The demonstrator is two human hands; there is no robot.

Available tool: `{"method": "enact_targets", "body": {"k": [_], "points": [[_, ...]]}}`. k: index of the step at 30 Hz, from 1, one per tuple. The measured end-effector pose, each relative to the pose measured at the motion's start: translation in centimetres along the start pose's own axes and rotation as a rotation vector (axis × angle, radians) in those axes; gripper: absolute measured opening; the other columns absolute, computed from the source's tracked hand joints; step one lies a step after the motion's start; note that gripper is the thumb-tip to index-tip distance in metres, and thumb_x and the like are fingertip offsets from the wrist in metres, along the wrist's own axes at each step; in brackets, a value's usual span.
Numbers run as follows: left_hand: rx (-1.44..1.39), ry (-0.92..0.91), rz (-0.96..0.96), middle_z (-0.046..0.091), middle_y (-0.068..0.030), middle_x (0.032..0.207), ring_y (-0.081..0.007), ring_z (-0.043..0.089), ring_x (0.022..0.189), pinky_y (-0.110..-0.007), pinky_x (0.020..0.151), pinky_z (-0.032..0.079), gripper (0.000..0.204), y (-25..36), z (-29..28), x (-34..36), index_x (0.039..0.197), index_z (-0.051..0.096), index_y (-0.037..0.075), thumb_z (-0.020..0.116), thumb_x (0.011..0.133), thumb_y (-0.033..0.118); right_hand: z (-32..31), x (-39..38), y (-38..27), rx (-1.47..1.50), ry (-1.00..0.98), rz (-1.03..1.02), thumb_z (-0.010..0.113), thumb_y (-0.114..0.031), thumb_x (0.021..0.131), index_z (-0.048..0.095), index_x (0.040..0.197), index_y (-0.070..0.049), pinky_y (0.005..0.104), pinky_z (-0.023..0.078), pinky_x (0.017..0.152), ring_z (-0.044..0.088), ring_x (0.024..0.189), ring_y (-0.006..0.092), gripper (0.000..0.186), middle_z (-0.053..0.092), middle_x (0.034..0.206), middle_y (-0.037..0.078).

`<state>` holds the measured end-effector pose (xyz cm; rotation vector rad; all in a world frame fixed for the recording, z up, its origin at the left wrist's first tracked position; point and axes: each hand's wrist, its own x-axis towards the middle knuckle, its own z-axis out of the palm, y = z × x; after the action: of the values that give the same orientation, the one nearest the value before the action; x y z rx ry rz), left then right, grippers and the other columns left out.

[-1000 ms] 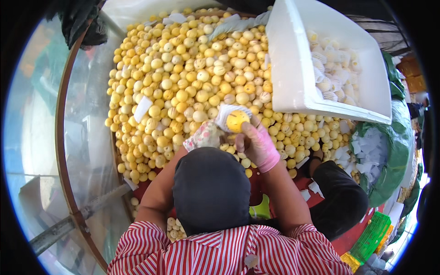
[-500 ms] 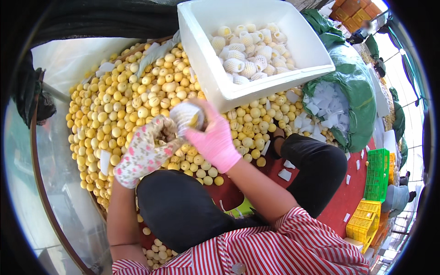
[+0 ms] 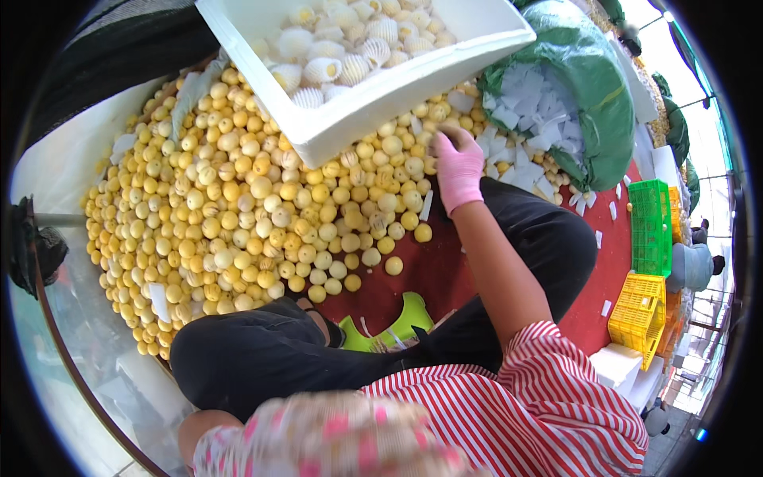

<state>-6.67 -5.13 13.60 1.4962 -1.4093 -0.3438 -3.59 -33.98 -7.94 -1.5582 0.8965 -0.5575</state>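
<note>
Gloved, well apart.
Nearest the lens, in flower-patterned cloth: left hand (image 3: pixel 342 437), blurred, cannot tell its grip. Beyond, in pink: right hand (image 3: pixel 459 167), curled, cannot tell if grasping or released. Below-left of it, a stretch of red floor (image 3: pixel 433 270); left, heaped round yellow fruits (image 3: pixel 238 207) reaching the edge of a white foam box (image 3: pixel 397 99) of net-wrapped fruits (image 3: pixel 326 70); right, flat white scraps (image 3: pixel 532 103), green plastic bag (image 3: pixel 612 95).

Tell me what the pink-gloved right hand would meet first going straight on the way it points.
The right hand would probably meet the loose yellow fruits just ahead of it, before the white box; its height above them is hard to judge.
</note>
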Motion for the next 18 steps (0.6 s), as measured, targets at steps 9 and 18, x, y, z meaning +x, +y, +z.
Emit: {"method": "enact_targets", "body": {"k": [9, 18], "points": [[0.391, 0.131, -0.082, 0.067, -0.0063, 0.081, -0.0233, 0.065, 0.076, -0.035, 0.072, 0.054, 0.023, -3.5, 0.5, 2.3, 0.095, 0.069, 0.01, 0.069, 0.072, 0.008, -11.5, 15.1, 16.9, -0.926, 0.33, 0.135, 0.065, -0.028, 0.081, 0.057, 0.13, -0.013, 0.0432, 0.045, 0.1, 0.055, 0.119, 0.0365, 0.051, 0.058, 0.128, 0.019], [0.366, -0.016, -0.573, 0.065, -0.0063, 0.084, -0.0227, 0.065, 0.07, -0.037, 0.064, 0.052, 0.023, -13.3, 0.1, -0.9, 0.11, 0.064, 0.009, 0.059, 0.09, 0.019, -13.9, 19.4, 22.8, -0.752, 0.218, 0.195, 0.06, -0.041, 0.084, 0.049, 0.136, 0.001, 0.0448, 0.045, 0.097, 0.059, 0.111, 0.0403, 0.068, 0.062, 0.122, 0.025]]}}
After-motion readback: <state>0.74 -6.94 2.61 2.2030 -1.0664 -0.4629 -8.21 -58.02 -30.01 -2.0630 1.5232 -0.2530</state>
